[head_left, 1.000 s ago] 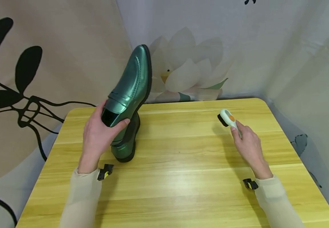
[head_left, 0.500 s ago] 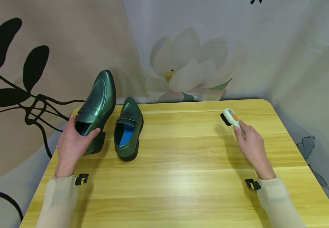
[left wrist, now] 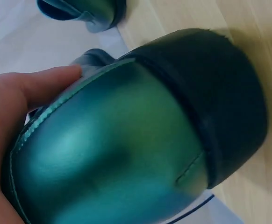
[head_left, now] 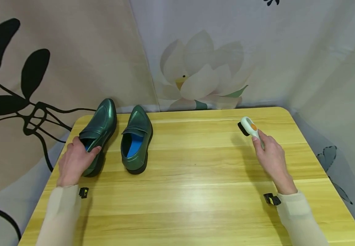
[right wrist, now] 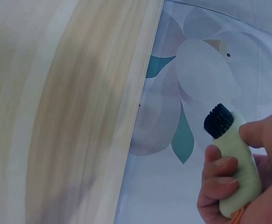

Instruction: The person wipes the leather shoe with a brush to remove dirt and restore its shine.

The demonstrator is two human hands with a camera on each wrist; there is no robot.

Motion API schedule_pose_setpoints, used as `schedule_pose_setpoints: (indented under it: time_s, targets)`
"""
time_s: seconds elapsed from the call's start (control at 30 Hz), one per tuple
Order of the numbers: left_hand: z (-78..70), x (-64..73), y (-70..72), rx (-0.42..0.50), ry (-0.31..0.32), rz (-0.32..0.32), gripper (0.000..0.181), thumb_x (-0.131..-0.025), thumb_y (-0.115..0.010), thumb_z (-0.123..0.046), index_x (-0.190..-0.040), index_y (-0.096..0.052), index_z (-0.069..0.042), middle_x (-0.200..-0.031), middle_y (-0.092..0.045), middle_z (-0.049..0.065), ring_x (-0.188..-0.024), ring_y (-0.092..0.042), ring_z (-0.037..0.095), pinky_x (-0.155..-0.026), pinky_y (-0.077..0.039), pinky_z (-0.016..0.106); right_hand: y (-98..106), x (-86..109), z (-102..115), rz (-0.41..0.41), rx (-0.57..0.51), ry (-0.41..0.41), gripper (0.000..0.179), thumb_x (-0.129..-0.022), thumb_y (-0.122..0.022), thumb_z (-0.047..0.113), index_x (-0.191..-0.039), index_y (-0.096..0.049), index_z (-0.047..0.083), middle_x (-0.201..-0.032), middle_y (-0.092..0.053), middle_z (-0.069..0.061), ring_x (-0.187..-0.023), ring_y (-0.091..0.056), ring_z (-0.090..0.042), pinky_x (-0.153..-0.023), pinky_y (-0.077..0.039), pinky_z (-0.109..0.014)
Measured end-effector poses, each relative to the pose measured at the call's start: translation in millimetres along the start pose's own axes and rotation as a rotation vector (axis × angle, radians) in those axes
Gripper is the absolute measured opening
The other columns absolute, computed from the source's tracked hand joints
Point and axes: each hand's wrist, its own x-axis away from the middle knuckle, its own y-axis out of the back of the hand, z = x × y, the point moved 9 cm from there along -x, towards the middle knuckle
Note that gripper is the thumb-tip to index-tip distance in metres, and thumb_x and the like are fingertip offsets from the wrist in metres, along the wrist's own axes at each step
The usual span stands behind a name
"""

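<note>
At the left of the table, my left hand (head_left: 74,160) grips a glossy green loafer (head_left: 100,124) by its heel collar. The thumb reaches over the rim in the left wrist view, where the loafer's rounded back (left wrist: 112,144) and dark heel block (left wrist: 215,102) fill much of the frame. Just right of it stands the matching loafer (head_left: 143,145), toe away from me, its blue insole showing. Over the right side of the table, my right hand (head_left: 271,155) holds a pale shoe brush (head_left: 249,126) by the handle. Its black bristles (right wrist: 218,121) point away from the palm.
A light wooden table (head_left: 196,205) with rounded far corners spreads beneath both hands. Behind its far edge hangs a pale curtain (head_left: 208,61) printed with a flower and dark leaves.
My left hand has carried its loafer leftward and down, from in front of the other loafer to beside it on the left. My right hand with the brush has barely moved.
</note>
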Motion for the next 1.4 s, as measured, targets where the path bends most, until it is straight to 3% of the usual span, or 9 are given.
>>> schedule_pose_setpoints:
  time_s: [0.33,0.5,0.73,1.0,1.2,1.3,1.4]
  targets:
    - [8.0,-4.2,-20.8,-0.076,0.042,0.236,0.1,-0.103,-0.052,-0.055,-0.142,-0.014,0.029,-0.123,-0.039,0.054,-0.106,-0.049,0.07,-0.081,-0.045,0.073,-3,1.2,0,0.018,-0.008,-0.013,0.054,-0.111,-0.046,0.034,-0.148,-0.052,-0.005,-0.082,-0.055,-0.014,-0.06,-0.042,-0.023,-0.053,-0.034,-0.037]
    - [1.4,-5.4,-22.1,-0.084,0.031,0.251,0.106,-0.102,-0.05,-0.06,-0.142,-0.011,0.03,-0.122,-0.039,0.055,-0.109,-0.047,0.071,-0.084,-0.043,0.075,-3,1.5,0,0.014,-0.001,-0.015,0.054,-0.111,-0.046,0.034,-0.147,-0.052,-0.005,-0.08,-0.054,-0.013,-0.058,-0.041,-0.023,-0.051,-0.033,-0.037]
    - [-7.5,-5.6,-24.2,-0.099,0.038,0.265,0.114,-0.1,-0.047,-0.067,-0.151,-0.003,0.025,-0.135,-0.035,0.055,-0.118,-0.041,0.071,-0.093,-0.039,0.077,-7,1.6,0,0.03,-0.01,-0.016,0.055,-0.111,-0.045,0.036,-0.147,-0.052,-0.006,-0.078,-0.053,-0.013,-0.058,-0.041,-0.023,-0.051,-0.034,-0.037]
    - [-18.7,-5.6,-25.5,-0.093,0.016,0.228,0.111,-0.099,-0.053,-0.062,-0.151,-0.007,0.024,-0.132,-0.04,0.054,-0.114,-0.047,0.068,-0.091,-0.044,0.073,-9,1.7,2,0.041,-0.032,-0.024,0.056,-0.111,-0.045,0.037,-0.148,-0.051,-0.005,-0.081,-0.054,-0.014,-0.058,-0.042,-0.024,-0.052,-0.035,-0.038]
    - [-18.4,-4.0,-25.0,-0.051,0.037,0.234,0.122,-0.096,-0.044,-0.076,-0.154,0.001,0.021,-0.139,-0.032,0.054,-0.12,-0.04,0.07,-0.097,-0.038,0.076,-8,3.3,2,0.042,-0.024,-0.015,0.055,-0.112,-0.046,0.035,-0.147,-0.052,-0.006,-0.081,-0.055,-0.015,-0.059,-0.043,-0.024,-0.052,-0.035,-0.037]
    - [-25.9,-2.6,-16.4,-0.019,-0.013,0.137,0.121,-0.096,-0.043,-0.078,-0.155,-0.002,0.02,-0.142,-0.029,0.053,-0.123,-0.038,0.069,-0.099,-0.036,0.077,-9,4.7,1,0.059,-0.023,-0.017,0.057,-0.112,-0.045,0.036,-0.148,-0.05,-0.007,-0.081,-0.055,-0.015,-0.059,-0.042,-0.023,-0.052,-0.035,-0.037]
    - [-47.5,3.3,0.4,0.017,-0.122,-0.054,0.106,-0.1,-0.053,-0.065,-0.156,-0.016,0.017,-0.147,-0.031,0.048,-0.13,-0.038,0.064,-0.105,-0.034,0.074,-10,6.0,-1,0.085,-0.023,-0.026,0.058,-0.112,-0.043,0.039,-0.15,-0.049,-0.006,-0.081,-0.058,-0.014,-0.056,-0.043,-0.021,-0.051,-0.035,-0.037]
